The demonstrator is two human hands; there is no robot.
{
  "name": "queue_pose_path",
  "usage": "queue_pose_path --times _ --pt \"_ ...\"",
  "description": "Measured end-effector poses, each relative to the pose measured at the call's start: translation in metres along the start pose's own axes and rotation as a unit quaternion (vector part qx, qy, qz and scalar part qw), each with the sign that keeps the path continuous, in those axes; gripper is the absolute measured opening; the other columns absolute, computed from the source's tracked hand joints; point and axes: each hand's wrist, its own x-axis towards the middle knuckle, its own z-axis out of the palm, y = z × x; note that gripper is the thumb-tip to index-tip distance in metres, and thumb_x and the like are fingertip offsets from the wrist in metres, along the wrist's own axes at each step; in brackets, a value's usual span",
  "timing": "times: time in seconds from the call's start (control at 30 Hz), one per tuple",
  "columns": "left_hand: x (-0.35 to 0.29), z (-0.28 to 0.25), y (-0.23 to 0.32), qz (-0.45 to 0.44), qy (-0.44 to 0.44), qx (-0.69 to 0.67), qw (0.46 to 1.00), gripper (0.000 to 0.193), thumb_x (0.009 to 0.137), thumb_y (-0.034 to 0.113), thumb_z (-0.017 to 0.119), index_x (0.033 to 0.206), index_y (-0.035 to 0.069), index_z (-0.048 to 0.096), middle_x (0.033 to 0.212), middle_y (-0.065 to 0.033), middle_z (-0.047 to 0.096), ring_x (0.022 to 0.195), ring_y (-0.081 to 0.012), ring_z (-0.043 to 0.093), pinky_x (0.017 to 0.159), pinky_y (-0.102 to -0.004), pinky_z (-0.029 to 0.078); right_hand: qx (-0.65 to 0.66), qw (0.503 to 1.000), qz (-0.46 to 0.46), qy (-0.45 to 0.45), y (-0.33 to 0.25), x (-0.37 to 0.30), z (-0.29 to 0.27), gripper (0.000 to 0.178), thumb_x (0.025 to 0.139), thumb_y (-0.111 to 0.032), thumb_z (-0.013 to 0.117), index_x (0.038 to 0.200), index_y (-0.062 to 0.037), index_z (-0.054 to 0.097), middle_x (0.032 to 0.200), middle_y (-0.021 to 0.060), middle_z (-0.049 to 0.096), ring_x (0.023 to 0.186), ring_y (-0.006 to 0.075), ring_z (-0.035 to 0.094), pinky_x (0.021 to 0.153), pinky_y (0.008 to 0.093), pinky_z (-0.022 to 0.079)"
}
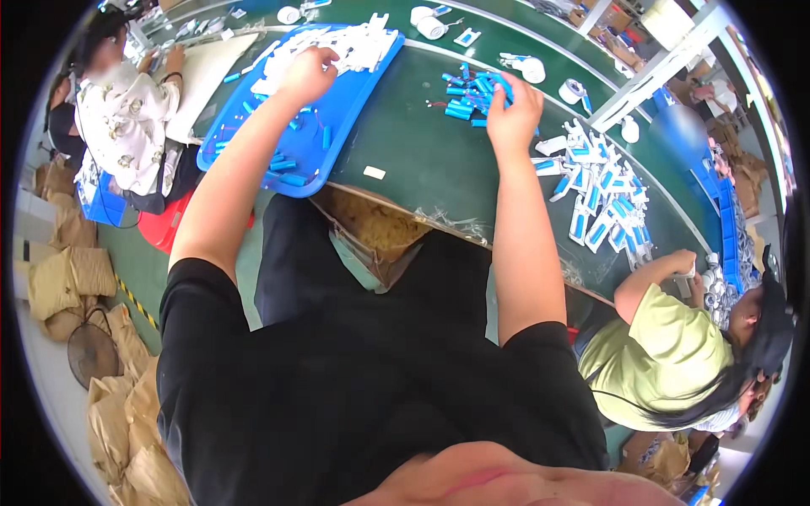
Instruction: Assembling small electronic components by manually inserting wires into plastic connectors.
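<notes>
My left hand (309, 77) reaches over the far part of a blue tray (348, 139), its fingers curled together above a heap of white plastic parts (364, 46). What those fingers pinch is hidden. Several blue cylindrical battery cells (288, 179) with thin wires lie in the tray's near part. My right hand (516, 116) is at the right edge of a pile of blue battery cells (460, 108) on the green table. A blue cell shows between its thumb and forefinger, which appear closed on it; its other fingers are partly hidden.
Right of my right arm spreads a pile of white holders with blue cells (601, 190). A small pale piece (374, 173) lies on the green table (405, 126). White round units (531, 69) stand beyond. Co-workers sit at left (126, 126) and right (666, 354); an open box (371, 232) is below the edge.
</notes>
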Motion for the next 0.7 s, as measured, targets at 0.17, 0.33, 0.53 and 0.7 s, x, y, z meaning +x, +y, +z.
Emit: queue_pose_path --times 0.17,0.33,0.53,0.7 --pt "0.060 0.033 -0.016 0.172 -0.008 0.260 0.950 0.060 0.087 0.001 0.060 0.145 0.018 0.057 0.146 -0.0143 0.055 0.129 -0.0349 0.059 0.104 -0.0473 0.054 0.124 0.990 0.051 -0.052 -0.025 -0.006 0.012 0.027 0.088 -0.006 0.074 0.114 -0.0100 0.072 0.107 0.0172 0.070 0.101 0.0381 0.066 0.089 0.0467 0.053" --pt "0.081 0.054 0.000 0.206 -0.102 0.326 0.917 0.057 0.091 0.006 0.060 0.146 0.020 0.055 0.143 -0.0032 0.060 0.137 -0.0284 0.052 0.106 -0.0451 0.051 0.200 0.972 -0.021 -0.122 -0.030 -0.008 0.019 0.028 0.080 0.005 0.072 0.102 -0.0098 0.066 0.108 0.0112 0.068 0.106 0.0363 0.061 0.096 0.0455 0.049" --pt "0.078 0.046 0.019 0.220 -0.062 0.350 0.909 0.023 0.087 0.006 0.064 0.109 0.010 0.068 0.112 -0.0077 0.066 0.119 -0.0277 0.061 0.096 -0.0415 0.054 0.176 0.976 -0.048 -0.117 -0.033 -0.002 0.002 0.029 0.078 0.004 0.076 0.102 -0.0084 0.067 0.104 0.0082 0.068 0.104 0.0333 0.060 0.091 0.0431 0.050" --pt "0.001 -0.003 0.086 0.241 0.023 0.135 0.961 0.020 0.077 0.000 0.068 0.096 0.002 0.065 0.107 -0.0151 0.067 0.110 -0.0356 0.063 0.093 -0.0470 0.054 0.208 0.975 0.001 -0.083 -0.035 0.002 -0.005 0.026 0.079 -0.002 0.077 0.102 -0.0080 0.067 0.094 0.0091 0.065 0.096 0.0353 0.059 0.086 0.0454 0.050"
